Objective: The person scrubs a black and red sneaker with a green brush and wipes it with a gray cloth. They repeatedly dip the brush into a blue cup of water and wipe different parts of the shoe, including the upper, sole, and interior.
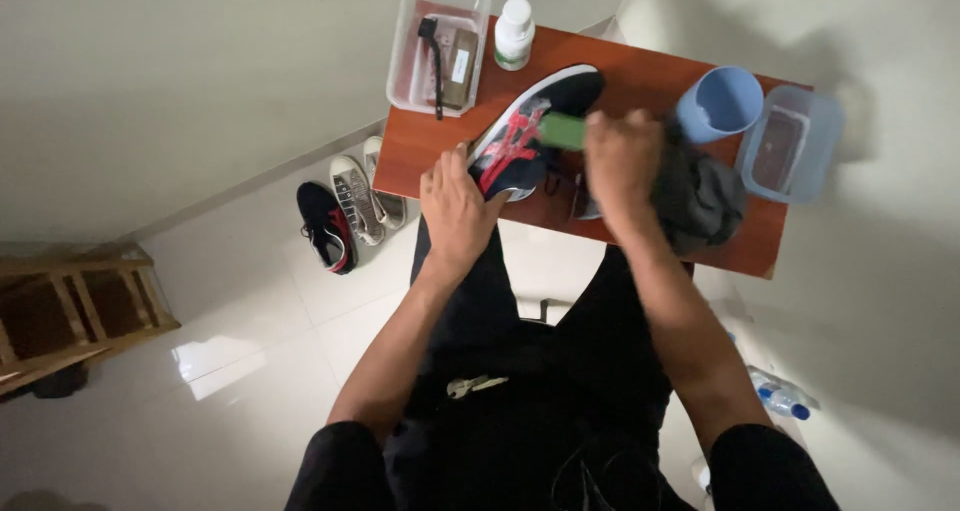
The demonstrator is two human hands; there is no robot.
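Scrubbing is under way: left hand steadies the sneaker on the tabletop, right hand has its grip clamped on a green brush against it; next calls for firm strokes.

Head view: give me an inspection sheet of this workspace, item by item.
Surface: small reddish-brown table, crowded, set against a pale wall.
Job's things: dark sneaker with red markings lying on the table; green brush against it.
Clutter: clear tub holding a dark brush and a brown block; white bottle; blue cup; second clear tub; grey cloth.
Grippers: left hand steadies the sneaker's near end; right hand grips the green brush.
Cables: nothing seen.
Surroundings: glossy tiled floor; shoes on the floor beside the table; wooden rack at left; plastic bottle on the floor at right.
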